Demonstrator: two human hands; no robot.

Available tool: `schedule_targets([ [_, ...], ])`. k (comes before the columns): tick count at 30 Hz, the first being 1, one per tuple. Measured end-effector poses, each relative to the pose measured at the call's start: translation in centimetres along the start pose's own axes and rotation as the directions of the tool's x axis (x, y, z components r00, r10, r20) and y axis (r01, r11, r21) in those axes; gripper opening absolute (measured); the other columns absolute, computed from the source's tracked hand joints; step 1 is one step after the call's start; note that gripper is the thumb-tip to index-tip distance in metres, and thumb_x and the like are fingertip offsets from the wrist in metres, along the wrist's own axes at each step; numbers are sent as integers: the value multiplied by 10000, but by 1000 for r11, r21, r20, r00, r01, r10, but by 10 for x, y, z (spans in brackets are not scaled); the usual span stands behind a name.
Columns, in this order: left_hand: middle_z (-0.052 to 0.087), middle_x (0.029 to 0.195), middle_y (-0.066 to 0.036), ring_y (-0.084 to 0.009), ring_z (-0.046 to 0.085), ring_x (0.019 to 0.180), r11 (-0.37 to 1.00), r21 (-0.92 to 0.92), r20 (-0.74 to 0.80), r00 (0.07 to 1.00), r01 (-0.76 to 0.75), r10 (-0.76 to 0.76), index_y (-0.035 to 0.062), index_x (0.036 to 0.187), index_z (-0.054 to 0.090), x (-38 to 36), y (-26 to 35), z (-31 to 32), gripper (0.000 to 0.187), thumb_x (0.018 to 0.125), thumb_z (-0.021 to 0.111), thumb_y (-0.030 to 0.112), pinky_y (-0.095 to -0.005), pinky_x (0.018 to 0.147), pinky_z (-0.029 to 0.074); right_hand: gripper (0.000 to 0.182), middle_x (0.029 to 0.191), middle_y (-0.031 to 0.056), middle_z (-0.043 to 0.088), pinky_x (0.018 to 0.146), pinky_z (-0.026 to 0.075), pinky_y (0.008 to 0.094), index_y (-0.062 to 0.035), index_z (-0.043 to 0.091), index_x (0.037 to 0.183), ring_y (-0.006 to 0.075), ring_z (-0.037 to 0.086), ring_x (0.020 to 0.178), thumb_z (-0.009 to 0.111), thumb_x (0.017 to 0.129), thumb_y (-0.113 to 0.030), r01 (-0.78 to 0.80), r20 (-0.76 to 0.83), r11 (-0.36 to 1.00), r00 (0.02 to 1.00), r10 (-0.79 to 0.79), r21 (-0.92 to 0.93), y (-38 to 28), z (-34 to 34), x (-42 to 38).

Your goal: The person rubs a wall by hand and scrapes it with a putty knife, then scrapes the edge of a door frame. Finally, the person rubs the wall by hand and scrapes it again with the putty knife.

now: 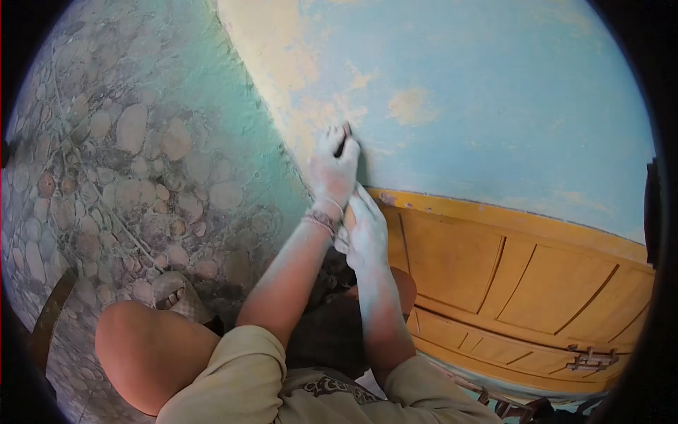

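My left hand (335, 166), coated in pale dust and wearing bracelets at the wrist, is pressed near the painted wall (494, 106). Its fingers are closed around a small dark-edged piece (347, 129), mostly hidden by the hand. Just below, my right hand (367, 230), equally dusty, is closed beside the left wrist. A tan piece (350, 218) that looks like wood shows at its fingers; its full shape is hidden. Blue paint covers the wall, with a worn, cream-coloured patch (412, 106) to the right of my left hand.
A yellow wooden door or shutter (452, 261) with a metal latch (592, 359) lies along the wall at right. Left of the wall's edge is a stone-studded, greenish surface (134, 134). My bent knee (145, 353) and a shoe (180, 297) are at lower left.
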State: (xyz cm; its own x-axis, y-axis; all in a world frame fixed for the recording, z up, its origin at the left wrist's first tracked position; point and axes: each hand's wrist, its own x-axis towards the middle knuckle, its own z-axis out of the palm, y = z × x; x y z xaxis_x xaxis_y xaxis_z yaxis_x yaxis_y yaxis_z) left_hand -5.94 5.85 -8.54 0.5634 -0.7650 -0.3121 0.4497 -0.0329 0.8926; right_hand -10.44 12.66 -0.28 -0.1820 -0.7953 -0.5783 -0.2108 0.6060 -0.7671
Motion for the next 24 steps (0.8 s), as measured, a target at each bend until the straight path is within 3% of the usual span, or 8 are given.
schedule_targets([
  [2,671,956,-154,-228,653,880,999,27,-96,995,20,-17,32,952,689,10,11,-9,233,785,636,184,-294,804,487,371,674,-16,452,334,263,207,-134,460,1296,60,343,423,423,945,-248,10,84,999,996,-13,33,-6,15,7],
  [5,677,884,-148,-235,656,833,970,39,16,970,242,-242,22,896,696,10,36,-29,212,769,648,185,-301,793,489,384,668,-26,441,336,269,215,-139,442,1312,63,356,435,436,941,-238,-36,151,991,988,17,126,-14,18,9],
  [6,694,793,-99,-150,650,732,996,19,-53,995,91,-90,30,927,705,2,18,-18,248,753,691,206,-261,710,490,385,671,-26,441,336,270,217,-141,439,1314,62,355,435,436,941,-238,-38,141,990,990,19,134,-15,11,4],
  [9,694,816,-95,-118,629,714,955,192,-138,958,-224,252,21,912,703,-36,10,7,239,742,694,189,-240,685,480,391,710,-12,457,333,270,225,-133,419,1327,69,364,435,423,945,-216,-56,179,982,984,23,179,-13,-29,-14],
  [12,691,846,-113,-131,633,714,975,130,-145,969,-180,199,13,910,698,-33,7,10,242,729,699,174,-244,691,484,408,724,-6,463,334,271,222,-105,395,1339,71,367,439,410,945,-209,-54,162,991,986,33,122,-24,-21,-15],
  [16,683,808,-145,-198,658,717,991,-97,-69,993,92,-99,25,913,703,-11,16,-8,261,718,708,198,-291,721,499,420,736,1,470,335,274,221,-97,383,1347,71,373,442,399,940,-197,-36,140,990,990,17,136,-14,-5,-5],
  [20,684,772,-139,-174,639,640,968,203,-138,974,-147,177,57,917,712,-46,-5,9,252,729,691,223,-289,665,492,438,731,1,464,336,278,221,-102,379,1358,74,386,447,402,927,-179,-19,211,986,977,-17,167,-13,-21,-8],
  [24,673,711,-135,-149,628,592,996,90,-98,995,10,-1,47,897,708,-10,11,-11,259,753,675,260,-287,616,483,419,702,8,461,330,285,228,-81,410,1337,77,371,430,380,930,-178,-21,112,994,994,9,103,-13,6,0],
])
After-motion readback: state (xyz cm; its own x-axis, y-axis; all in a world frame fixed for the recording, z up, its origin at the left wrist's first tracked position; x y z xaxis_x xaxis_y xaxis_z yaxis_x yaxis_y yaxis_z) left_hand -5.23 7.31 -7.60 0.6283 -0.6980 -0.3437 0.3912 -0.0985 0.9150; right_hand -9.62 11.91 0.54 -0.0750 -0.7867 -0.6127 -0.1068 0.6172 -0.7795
